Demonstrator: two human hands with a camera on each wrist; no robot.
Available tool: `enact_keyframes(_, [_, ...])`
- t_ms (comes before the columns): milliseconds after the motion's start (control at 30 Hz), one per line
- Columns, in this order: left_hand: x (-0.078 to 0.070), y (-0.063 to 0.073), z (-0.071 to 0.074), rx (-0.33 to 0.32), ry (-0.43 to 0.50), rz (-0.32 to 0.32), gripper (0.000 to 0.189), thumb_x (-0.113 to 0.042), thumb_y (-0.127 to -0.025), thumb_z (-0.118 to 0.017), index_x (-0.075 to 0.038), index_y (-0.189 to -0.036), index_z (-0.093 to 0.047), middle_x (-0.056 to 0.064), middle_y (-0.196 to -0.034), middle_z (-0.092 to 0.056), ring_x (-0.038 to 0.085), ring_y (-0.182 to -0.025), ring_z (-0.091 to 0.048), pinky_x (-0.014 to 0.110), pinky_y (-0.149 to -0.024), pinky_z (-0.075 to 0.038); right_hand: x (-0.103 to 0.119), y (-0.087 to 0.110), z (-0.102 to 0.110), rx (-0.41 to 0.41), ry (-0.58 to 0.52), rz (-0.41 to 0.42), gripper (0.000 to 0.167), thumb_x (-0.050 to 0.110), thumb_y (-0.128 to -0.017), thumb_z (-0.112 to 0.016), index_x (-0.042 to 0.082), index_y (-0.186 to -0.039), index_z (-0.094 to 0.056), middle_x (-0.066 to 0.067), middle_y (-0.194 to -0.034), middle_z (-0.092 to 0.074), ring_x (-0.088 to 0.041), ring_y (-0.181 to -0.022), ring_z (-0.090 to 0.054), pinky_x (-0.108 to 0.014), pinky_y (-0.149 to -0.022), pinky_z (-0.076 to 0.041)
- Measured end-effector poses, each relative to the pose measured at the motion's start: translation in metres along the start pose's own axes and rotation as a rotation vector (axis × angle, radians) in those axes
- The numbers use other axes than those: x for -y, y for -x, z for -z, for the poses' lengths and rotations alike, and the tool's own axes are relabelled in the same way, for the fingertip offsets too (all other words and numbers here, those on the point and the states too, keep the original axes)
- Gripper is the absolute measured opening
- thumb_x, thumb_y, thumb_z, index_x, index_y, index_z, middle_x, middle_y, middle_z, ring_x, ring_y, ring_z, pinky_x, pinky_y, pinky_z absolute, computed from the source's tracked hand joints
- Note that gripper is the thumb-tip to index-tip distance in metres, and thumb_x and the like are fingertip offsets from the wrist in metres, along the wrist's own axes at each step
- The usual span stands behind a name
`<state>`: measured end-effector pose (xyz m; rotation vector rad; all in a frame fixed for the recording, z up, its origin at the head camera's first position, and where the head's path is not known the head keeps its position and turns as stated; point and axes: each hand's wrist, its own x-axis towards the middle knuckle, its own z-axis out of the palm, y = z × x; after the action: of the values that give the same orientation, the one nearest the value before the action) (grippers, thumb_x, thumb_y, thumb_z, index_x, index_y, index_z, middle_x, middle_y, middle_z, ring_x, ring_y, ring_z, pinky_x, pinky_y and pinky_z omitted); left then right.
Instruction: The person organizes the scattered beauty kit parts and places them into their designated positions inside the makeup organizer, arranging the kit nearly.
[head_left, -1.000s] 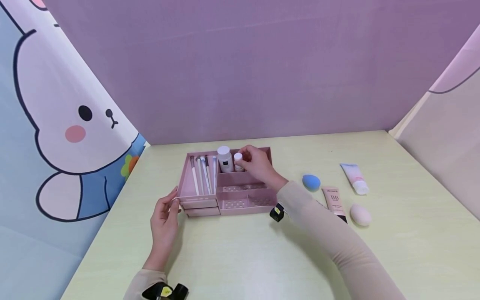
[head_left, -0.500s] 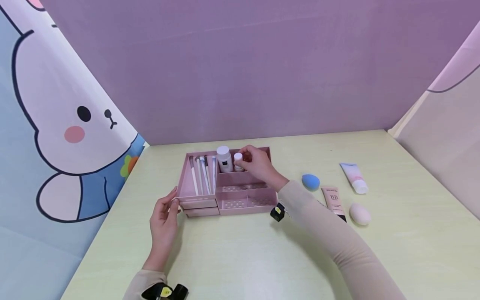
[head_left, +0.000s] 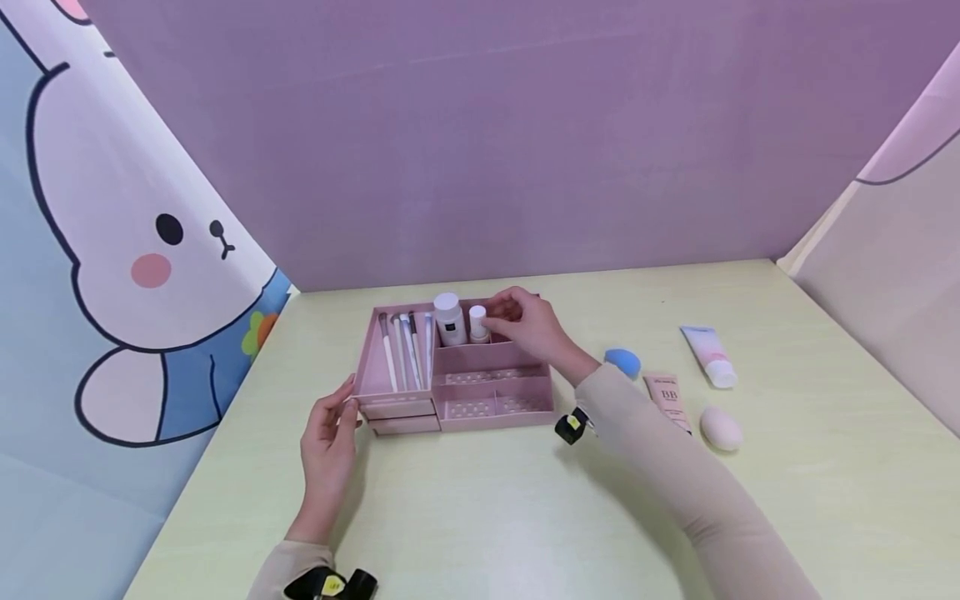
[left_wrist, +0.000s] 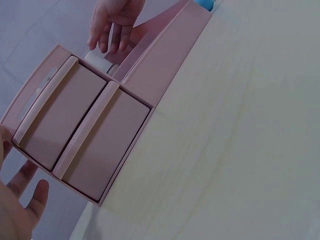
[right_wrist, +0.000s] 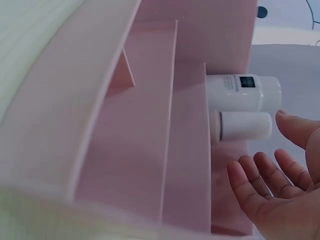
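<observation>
The small bottle [head_left: 477,325] stands upright in the back compartment of the box [head_left: 487,358], its long axis vertical and its white cap uppermost. Just left of it the big bottle [head_left: 450,320] is also upright, cap up. The right hand [head_left: 528,325] is just beside the small bottle, on its right; the right wrist view shows a slight gap between thumb and cap, the thumb apart from the fingers, the grip fairly wide and holding nothing. The left hand [head_left: 327,442] rests against the near left corner of the box, its fingers loosely bent and not closed round anything.

The box has its long side running left to right, with two drawers [left_wrist: 112,145] facing the person. In its left section lie the brushes [head_left: 408,354], long axes running front to back, the dark tips at the far end.

On the desk [head_left: 480,517] to the right, the BB tube [head_left: 666,396] slants from far left to near right, its near end behind the right sleeve [head_left: 660,458]. The pale tube [head_left: 708,356] slants the same way, cap towards the person. The blue sponge [head_left: 622,362] and pale sponge [head_left: 722,428] lie near them.

"BB" can be read on its tube; the print above it is too small. The big bottle carries a dark square label with fine, unreadable lettering beside it
</observation>
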<state>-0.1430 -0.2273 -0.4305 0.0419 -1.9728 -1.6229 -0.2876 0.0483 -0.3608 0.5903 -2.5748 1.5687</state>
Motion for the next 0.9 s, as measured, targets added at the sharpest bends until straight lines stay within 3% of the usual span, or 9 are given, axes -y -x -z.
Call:
enact_keyframes(467, [0.001,0.0,0.0,0.009,-0.025,0.013,0.024,-0.004,-0.103,-0.051,0.005,-0.125,-0.057,0.002,-0.137,-0.061,0.001,-0.108,-0.06,0.014,-0.081,-0.051,-0.007,0.018,0.028,-0.012,-0.007,-0.005,0.038,0.016,-0.09,-0.075,-0.002,-0.12,-0.061,-0.013,-0.105,-0.069,-0.028,-0.095,-0.062,-0.036,-0.081,-0.052])
enact_keyframes(900, [0.003,-0.001,0.0,0.014,-0.034,0.036,0.024,-0.005,-0.103,-0.051,0.003,-0.125,-0.057,0.004,-0.139,-0.059,0.001,-0.113,-0.057,0.014,-0.084,-0.051,-0.014,0.034,0.047,0.037,0.089,0.018,0.036,0.012,-0.09,-0.074,-0.005,-0.119,-0.061,-0.016,-0.105,-0.068,-0.031,-0.093,-0.065,-0.04,-0.081,-0.055])
